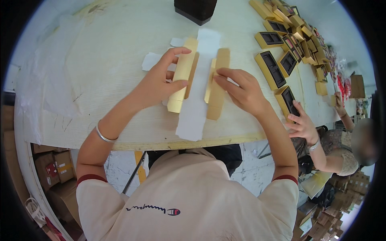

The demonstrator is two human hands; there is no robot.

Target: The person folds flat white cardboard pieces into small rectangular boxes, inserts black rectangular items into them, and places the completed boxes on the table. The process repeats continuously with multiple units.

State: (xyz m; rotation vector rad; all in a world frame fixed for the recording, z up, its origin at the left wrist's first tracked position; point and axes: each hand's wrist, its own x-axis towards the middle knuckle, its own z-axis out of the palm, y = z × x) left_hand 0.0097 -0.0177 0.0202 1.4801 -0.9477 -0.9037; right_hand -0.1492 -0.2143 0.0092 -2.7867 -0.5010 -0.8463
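Note:
A gold cardboard panel (183,76) stands folded up on the table, with my left hand (159,82) curved around it, thumb and fingers along its length. Beside it runs a long white strip of card (197,96), flat on the tabletop. On the strip's other side lies a folded gold-and-tan card panel (219,86). My right hand (245,88) pinches that panel's upper part between thumb and fingers. White flaps (152,61) stick out under my left fingers. Whether all these parts belong to one box blank I cannot tell.
A black container (195,11) stands at the far edge. Gold boxes with black inserts (270,70) and a heap of gold boxes (307,42) lie at right. A co-worker's hand (299,124) touches one box. Clear plastic film (52,80) spreads over the left side.

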